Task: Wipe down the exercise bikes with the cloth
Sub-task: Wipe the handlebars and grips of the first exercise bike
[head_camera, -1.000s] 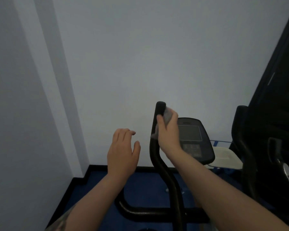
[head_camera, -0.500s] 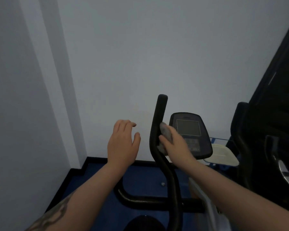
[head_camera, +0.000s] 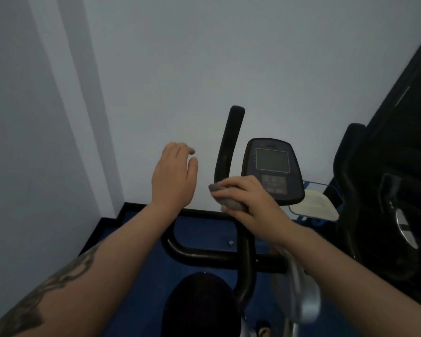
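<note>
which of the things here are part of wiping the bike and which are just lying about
Part of the job:
- crumpled grey cloth, gripped by the right hand
- black curved handlebar
- dark console with grey screen
- black saddle

Just about:
- left hand, free in the air
- white tray
- dark machine on the right

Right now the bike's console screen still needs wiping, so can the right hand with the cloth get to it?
Probably yes: the right hand grips the cloth on the handlebar, just beside the console, with nothing between them.
</note>
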The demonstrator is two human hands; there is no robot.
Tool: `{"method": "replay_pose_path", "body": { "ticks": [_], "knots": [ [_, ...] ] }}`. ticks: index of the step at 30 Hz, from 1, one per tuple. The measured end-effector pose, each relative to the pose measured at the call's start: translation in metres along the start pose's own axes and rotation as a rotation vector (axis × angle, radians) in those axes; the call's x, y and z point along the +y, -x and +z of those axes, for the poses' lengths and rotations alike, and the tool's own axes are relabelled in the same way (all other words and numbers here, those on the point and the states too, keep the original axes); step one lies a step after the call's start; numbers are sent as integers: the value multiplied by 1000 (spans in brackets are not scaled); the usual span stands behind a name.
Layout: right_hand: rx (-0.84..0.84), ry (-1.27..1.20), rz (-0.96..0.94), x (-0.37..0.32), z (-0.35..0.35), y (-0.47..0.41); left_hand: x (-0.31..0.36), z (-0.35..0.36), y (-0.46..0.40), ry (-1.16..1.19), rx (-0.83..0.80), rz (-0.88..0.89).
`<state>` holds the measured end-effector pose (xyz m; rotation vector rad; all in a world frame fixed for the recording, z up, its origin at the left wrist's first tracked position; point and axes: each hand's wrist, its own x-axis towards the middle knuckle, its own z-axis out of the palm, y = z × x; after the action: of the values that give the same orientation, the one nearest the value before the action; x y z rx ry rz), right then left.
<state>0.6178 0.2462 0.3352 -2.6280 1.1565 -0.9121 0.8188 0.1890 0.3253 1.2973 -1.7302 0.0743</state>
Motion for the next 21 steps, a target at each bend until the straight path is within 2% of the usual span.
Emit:
{"method": "replay_pose_path", "body": {
  "ticks": [2,4,6,8,11,13,14,18,21],
  "knots": [
    [34,53,-5,-2,-5,-19,1,-1,-1,-3,-5,-2],
    [168,38,127,-8,-2,-41,1,-2,-1,-8,-22,-2],
    [191,-44,277,-16,8,-48,2,-4,0,-6,-28,-8],
    [168,-104,283,-19,17,-22,2,-4,1,1,-28,-14],
    [43,-31,132,-25,13,35,1,-3,0,12,-25,-4],
    [-63,-126,151,-25,0,48,0,-3,0,25,-21,-6],
    [-63,-189,177,-25,-6,44,0,-3,0,26,-19,-6],
    [222,-177,260,-24,-5,6,0,-4,2,47,-46,-6],
    [196,-145,350,-35,22,34,3,-8,9,112,-71,-43]
  ]
}}
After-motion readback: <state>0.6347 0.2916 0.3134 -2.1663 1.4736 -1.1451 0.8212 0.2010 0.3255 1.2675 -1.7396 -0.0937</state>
